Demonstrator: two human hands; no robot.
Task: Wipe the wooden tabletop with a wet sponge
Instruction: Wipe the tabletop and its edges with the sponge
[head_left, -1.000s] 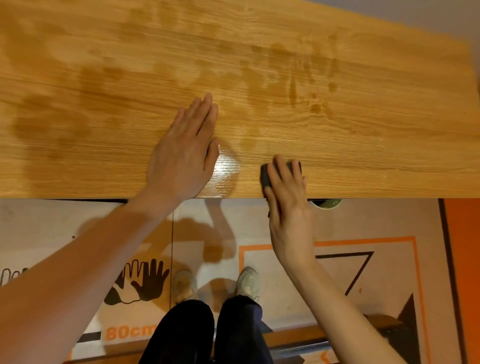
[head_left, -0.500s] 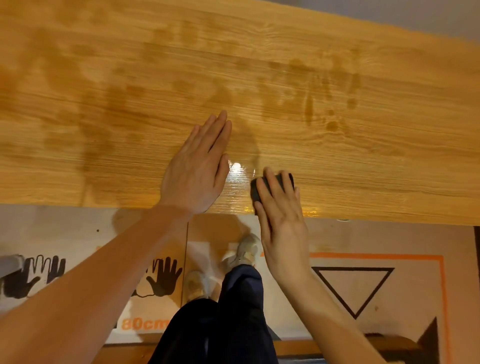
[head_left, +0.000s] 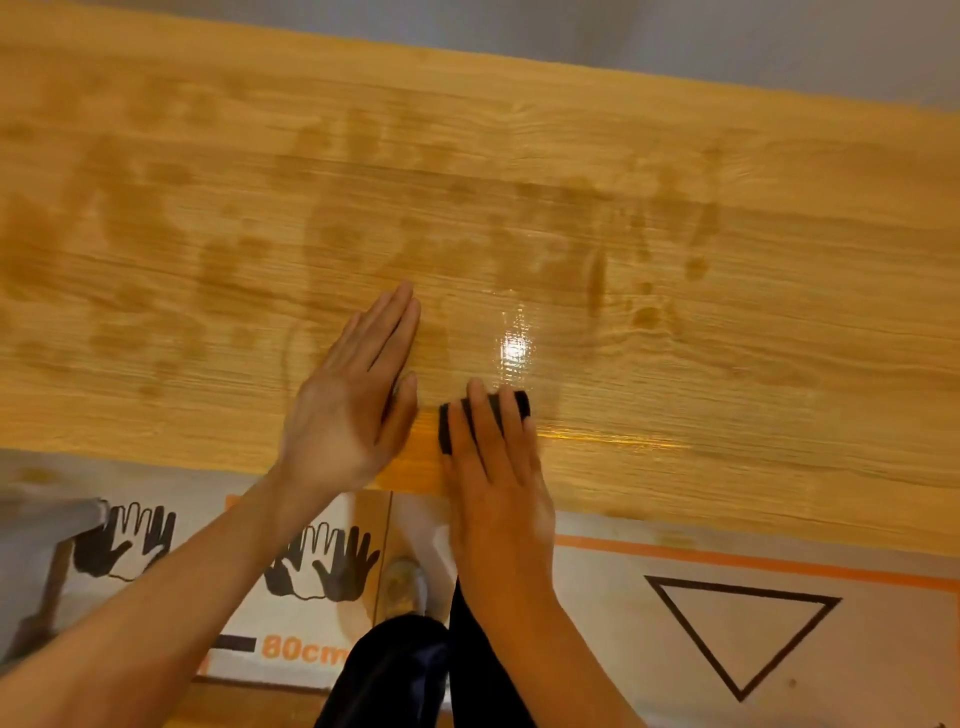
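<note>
The wooden tabletop (head_left: 675, 364) fills the upper half of the view, with darker damp patches across it and a shiny wet streak near its front edge. A dark sponge (head_left: 519, 402) lies on the wood near that edge. My right hand (head_left: 498, 478) presses on it with straight fingers that cover most of it. Flat on the tabletop just left of the sponge rests my left hand (head_left: 353, 400), fingers together and pointing away from me.
Below the table's front edge is a floor mat (head_left: 727, 639) printed with hand outlines, an orange frame, a black triangle and "80cm". My dark trouser legs (head_left: 395, 675) and one shoe (head_left: 402, 587) stand on it. A grey wall runs behind the table.
My right hand has slid the sponge leftward along the front edge, closer to my left hand. The view has shifted, showing more of the tabletop. A wet streak trails to the right.
</note>
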